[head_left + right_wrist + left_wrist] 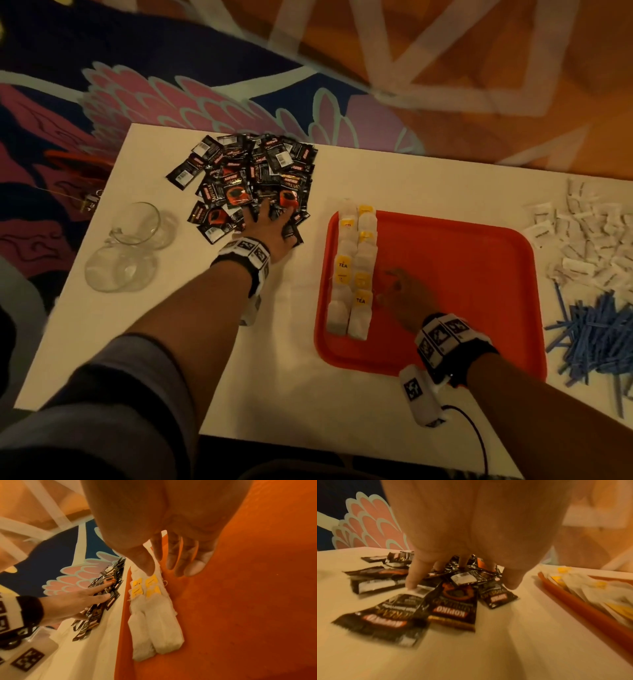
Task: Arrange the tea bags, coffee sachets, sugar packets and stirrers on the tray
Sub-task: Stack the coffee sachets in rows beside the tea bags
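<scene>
A white table filled the centre of the head view, over a patterned carpet at upper left. An orange tray sat right of centre; two rows of tea bags with yellow tags lay along its left edge. A heap of black Kopiko coffee sachets occupied the upper middle. White sugar packets lay at the right edge, blue stirrers below them. Two empty glass cups stood at left. The left hand rested on the sachet heap, fingers spread and straight, gripping nothing. The right hand hung over the tray just beside the tea bags, fingers loose, holding nothing.
</scene>
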